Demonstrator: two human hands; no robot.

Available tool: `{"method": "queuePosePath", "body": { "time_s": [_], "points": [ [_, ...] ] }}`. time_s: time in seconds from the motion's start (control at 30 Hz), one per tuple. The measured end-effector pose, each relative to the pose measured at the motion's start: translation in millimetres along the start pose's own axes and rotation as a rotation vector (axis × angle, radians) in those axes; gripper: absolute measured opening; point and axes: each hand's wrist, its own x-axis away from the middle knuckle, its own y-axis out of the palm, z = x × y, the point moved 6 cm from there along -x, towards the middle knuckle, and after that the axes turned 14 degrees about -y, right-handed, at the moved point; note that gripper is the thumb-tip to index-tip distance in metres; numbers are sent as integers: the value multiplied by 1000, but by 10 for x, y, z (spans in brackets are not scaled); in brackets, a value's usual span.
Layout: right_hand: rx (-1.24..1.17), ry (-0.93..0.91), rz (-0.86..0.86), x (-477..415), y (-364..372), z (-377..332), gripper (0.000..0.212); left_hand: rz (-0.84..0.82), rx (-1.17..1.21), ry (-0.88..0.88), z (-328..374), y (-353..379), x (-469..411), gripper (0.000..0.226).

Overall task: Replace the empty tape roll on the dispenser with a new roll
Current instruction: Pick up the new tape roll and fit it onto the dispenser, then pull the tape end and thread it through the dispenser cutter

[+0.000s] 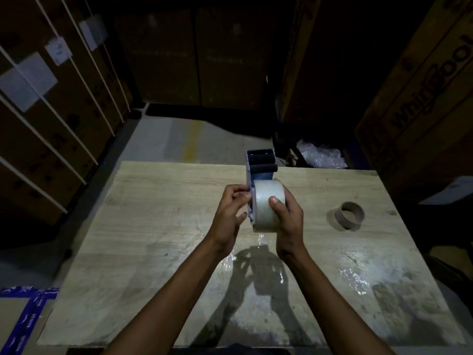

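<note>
I hold a blue tape dispenser [259,165] above the wooden table [158,226], its black roller and toothed blade pointing away from me. A full roll of clear tape [263,201] sits against the dispenser's right side. My right hand [288,216] wraps the roll, thumb across its outer face. My left hand [230,208] grips the dispenser's blue side plate from the left. The hub is hidden by the roll. An empty brown cardboard core [352,215] lies on the table to the right.
Tall cardboard boxes [51,111] stand on the left, at the back and on the right. Crumpled clear plastic [320,155] lies on the floor beyond the table's far edge. Blue tape [28,311] marks the floor at lower left.
</note>
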Motion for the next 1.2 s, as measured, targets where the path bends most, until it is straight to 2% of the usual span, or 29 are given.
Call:
{"method": "queuePosePath", "body": {
  "time_s": [0.07,0.13,0.3,0.37,0.43,0.57,0.67,0.73,0.87,1.0,1.2],
  "points": [
    [52,-8,-2,32,51,8,82,-1,139,-74,-56,73,-43,36],
    [116,-12,0,51,80,1,88,13,157,-94,-103,137,-67,49],
    [409,-74,-103,49,68,-98,75,68,165,-120,-189,128,-102,41],
    [568,-97,-171,66,56,-121,79,109,141,-129,-215,90,-118,39],
    [628,-128,-159,70,46,-150,80,135,136,-128,-230,67,-130,35],
    [650,-399,-23,54,38,-380,57,112,165,-103,-239,103,-136,37],
    [642,-623,-17,88,49,-509,33,2,198,-115,-266,160,-121,48],
    [645,-670,-22,91,40,-516,27,-42,182,-129,-263,162,-101,49],
    [618,-591,16,7,-35,-470,20,-160,106,-178,-265,139,-87,70],
    [572,-453,-12,-132,-90,-407,19,-285,87,-181,-328,140,-91,77],
    [613,-359,-380,-322,-98,-317,22,-256,69,-198,-379,59,-132,85]
  ]
}}
